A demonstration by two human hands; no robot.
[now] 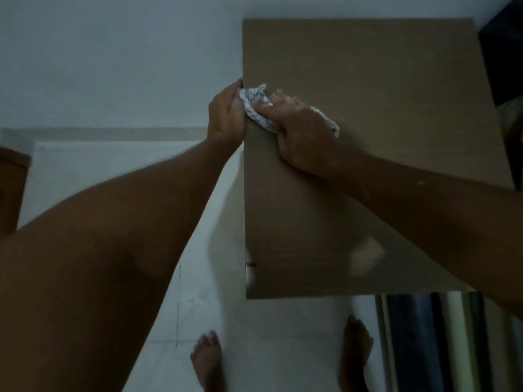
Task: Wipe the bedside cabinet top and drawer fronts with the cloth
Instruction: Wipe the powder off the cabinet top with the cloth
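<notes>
The brown wooden top of the bedside cabinet [382, 94] fills the upper right, seen from above. A white cloth with thin dark checks [259, 107] lies bunched at the top's left edge. My right hand [302, 131] presses down on the cloth, fingers spread over it, with a strip of cloth showing past the wrist. My left hand [226, 114] grips the cabinet's left edge and touches the cloth's left end. The drawer fronts are hidden from this angle.
White floor tiles [113, 171] and a pale wall lie left of the cabinet. My bare feet [208, 360] stand below the cabinet's near edge. A dark object [503, 52] sits at the upper right, striped fabric [441, 343] at the lower right, brown furniture [11, 188] at the far left.
</notes>
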